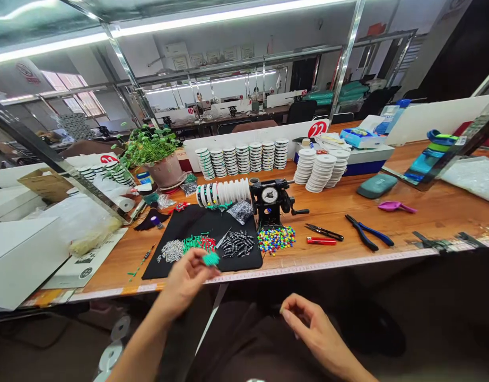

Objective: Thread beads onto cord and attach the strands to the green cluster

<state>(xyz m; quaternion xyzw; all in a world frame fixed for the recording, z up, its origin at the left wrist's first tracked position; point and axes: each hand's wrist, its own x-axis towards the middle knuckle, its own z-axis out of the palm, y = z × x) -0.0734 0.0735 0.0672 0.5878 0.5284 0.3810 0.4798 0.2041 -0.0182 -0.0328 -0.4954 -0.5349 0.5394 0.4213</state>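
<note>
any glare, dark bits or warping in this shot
All in the head view: a tube light glares white across the top, the space below the table falls dark, the white box at left looks stretched, and the green bundle in the left hand shows brightly.

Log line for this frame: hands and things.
left hand: holding green bundle; right hand: short of table, contents unclear; things: black pieces on mat, multicolored beads, crank device

Potted plant (165, 168) behind a purple scoop (396, 207)'s level, leftward.
</note>
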